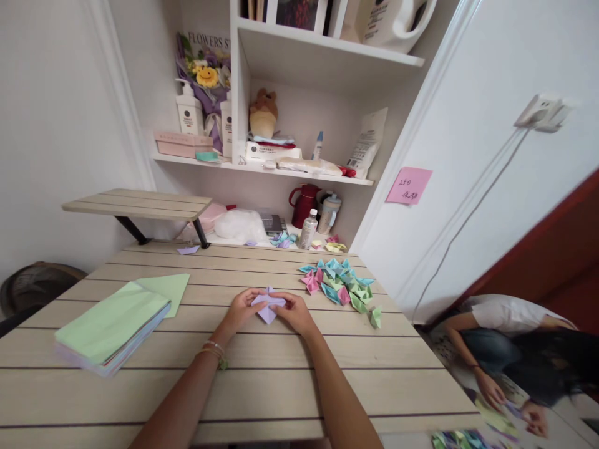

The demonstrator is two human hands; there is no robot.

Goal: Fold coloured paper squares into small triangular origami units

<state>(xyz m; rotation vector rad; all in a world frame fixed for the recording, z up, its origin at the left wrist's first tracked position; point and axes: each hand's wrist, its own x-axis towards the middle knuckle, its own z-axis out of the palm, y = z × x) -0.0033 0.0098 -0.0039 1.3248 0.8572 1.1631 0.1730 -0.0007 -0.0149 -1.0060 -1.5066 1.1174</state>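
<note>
A folded piece of purple origami paper (267,313) is held between my two hands just above the middle of the table. My left hand (244,308) pinches its left side, thumb on top. On the opposite side my right hand (294,310) grips it with thumb and fingers. The paper has a pointed lower corner and a small point sticking up at the far end. To the right lies a heap of folded paper boats (337,277) in blue, green and pink. A stack of coloured paper sheets (115,321), green on top, rests at the left.
A small raised shelf (136,203) stands at the table's back left. Along the back are a clear bottle (308,229), a red jug (304,206) and a cup (330,213). Another person (510,349) crouches at the lower right, hands on paper, near more folded pieces (461,439).
</note>
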